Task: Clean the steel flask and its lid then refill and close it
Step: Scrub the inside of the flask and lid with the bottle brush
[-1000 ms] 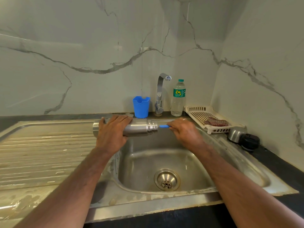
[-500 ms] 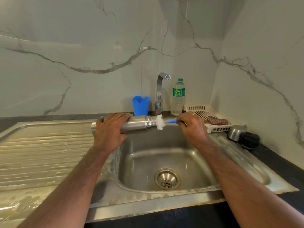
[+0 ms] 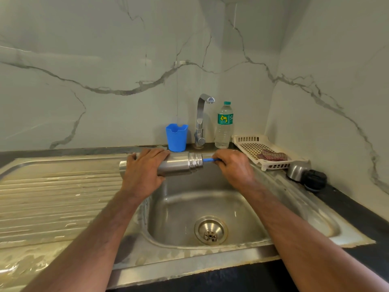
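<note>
- My left hand (image 3: 145, 171) is wrapped over the steel flask (image 3: 179, 164), fingers (image 3: 155, 153) curled across its top and clamped on its body.
- The flask lies on its side in the air above the far rim of the sink (image 3: 210, 207), its mouth pointing to 3 o'clock and its base to 9 o'clock.
- My right hand (image 3: 233, 167) sits at 3 o'clock of the flask's mouth, fingers closed tight on the blue handle of a bottle brush (image 3: 209, 159).
- Only a short piece of that blue handle shows between my knuckles and the flask's mouth; the handle enters the mouth and the brush head is hidden.
- The flask's threaded neck is bare; its lid (image 3: 306, 174), steel with a black part, lies on the sink's rim at 3 o'clock, just beside the dark tabletop (image 3: 357, 216) and well apart from the flask.
- At 12 o'clock of the flask stands a blue cup (image 3: 176, 137), and just to 3 o'clock of that the tap (image 3: 201, 121).
- A clear plastic water bottle (image 3: 224, 125) with a green label and cap stands beside the tap.
- A white slotted tray (image 3: 252, 142) lies between the water bottle and the lid, with a reddish cloth or scrub pad (image 3: 272, 155) in it.
- The sink's drain (image 3: 210, 230) is at 6 o'clock of the flask, between my forearms.
- The ribbed draining board (image 3: 52, 197) spreads out at 9 o'clock.
</note>
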### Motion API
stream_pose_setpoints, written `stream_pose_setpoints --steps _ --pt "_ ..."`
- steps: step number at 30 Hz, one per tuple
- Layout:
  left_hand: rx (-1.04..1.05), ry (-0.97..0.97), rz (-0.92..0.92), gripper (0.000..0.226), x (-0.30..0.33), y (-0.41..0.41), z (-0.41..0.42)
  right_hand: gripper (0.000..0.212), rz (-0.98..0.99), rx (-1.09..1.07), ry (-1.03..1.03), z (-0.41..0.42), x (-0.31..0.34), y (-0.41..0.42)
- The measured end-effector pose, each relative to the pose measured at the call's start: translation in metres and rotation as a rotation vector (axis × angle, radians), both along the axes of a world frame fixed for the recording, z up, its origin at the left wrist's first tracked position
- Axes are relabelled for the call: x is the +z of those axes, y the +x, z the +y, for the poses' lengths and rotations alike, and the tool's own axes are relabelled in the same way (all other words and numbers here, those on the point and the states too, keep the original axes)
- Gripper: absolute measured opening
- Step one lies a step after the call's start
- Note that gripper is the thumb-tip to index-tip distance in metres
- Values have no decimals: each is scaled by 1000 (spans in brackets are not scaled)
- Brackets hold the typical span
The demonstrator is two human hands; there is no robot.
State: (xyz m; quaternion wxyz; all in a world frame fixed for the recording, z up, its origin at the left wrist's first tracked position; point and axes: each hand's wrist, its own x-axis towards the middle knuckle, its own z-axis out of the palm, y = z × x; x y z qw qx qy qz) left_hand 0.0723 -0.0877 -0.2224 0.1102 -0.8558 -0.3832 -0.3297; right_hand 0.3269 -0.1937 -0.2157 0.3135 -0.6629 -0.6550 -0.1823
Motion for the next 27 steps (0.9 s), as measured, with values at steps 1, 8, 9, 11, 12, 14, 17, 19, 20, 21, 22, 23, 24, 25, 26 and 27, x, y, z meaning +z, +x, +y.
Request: stream_pose_setpoints --steps 1,8,9,11,12,14,17,19,20,21,22,23,24,25,26,27 --pt "2 20 -11 80 0 -2 2 6 21 -4 -5 -1 3 6" --pt "15 60 -3 79 -3 -5 9 18 -20 4 -203 1 3 9" --pt "2 67 0 80 -4 -3 8 20 -51 21 -235 4 2 6" --pt "-7 85 -18 80 -5 -5 10 23 -76 38 -241 6 6 9" --pt "-4 97 -32 79 -4 -9 12 25 -85 48 -230 5 7 13" --pt "2 120 -46 78 -3 -14 17 28 -104 38 -254 0 10 20" --pt "-19 154 -33 76 -3 -13 15 27 -130 -7 -395 -7 13 13" --pt "-77 191 -16 75 -5 -7 11 28 10 56 -491 -9 13 1" --pt "-104 211 3 75 -5 -4 8 31 157 109 -547 -11 14 -1" --pt "-119 234 25 75 -4 -2 7 33 308 154 -592 -12 14 1" --pt "-121 257 44 76 -3 0 6 34 432 182 -613 -15 12 7" --pt "-115 275 58 76 -1 1 5 34 494 193 -601 -18 10 15" --pt "-105 284 62 77 0 1 6 34 505 188 -554 -20 8 23" --pt "-90 285 57 77 1 1 7 32 479 169 -488 -21 6 28" --pt "-77 280 47 77 2 0 7 31 442 144 -427 -20 4 29" --pt "-69 275 36 77 3 0 7 29 400 125 -384 -18 2 25"
